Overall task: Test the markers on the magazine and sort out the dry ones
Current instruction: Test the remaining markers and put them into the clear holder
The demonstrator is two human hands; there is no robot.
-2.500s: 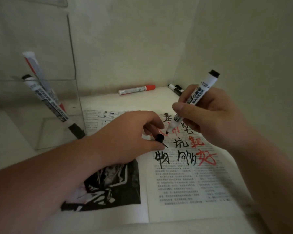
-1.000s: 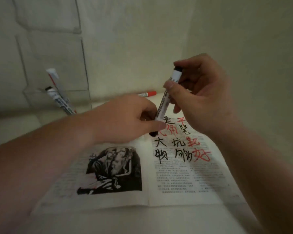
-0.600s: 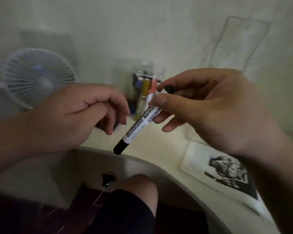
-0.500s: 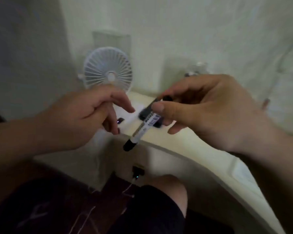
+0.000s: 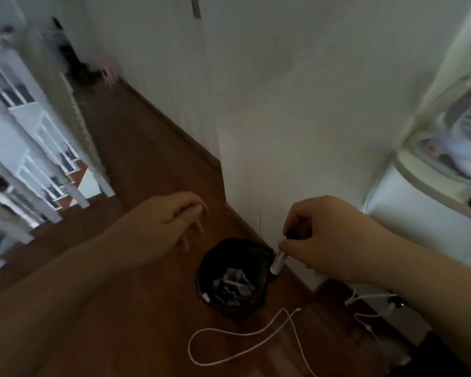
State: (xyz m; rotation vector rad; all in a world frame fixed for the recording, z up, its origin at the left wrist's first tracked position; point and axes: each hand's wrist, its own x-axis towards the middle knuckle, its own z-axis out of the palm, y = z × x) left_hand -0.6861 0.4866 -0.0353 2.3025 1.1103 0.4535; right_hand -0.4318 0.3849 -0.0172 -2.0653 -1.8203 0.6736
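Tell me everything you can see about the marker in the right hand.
The marker is a slim white, plastic-looking barrel with dark ends; its print is blurred. It hangs nearly upright, pinched by thumb and fingers of the right hand, which cover its upper part. It is above the right edge of the black-lined bin on the floor, and only the hand touches it.

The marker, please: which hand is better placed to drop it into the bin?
Right. The right hand pinches the marker, which hangs end-down at the rim of the black bin. The left hand holds nothing and sits off to the bin's far side.
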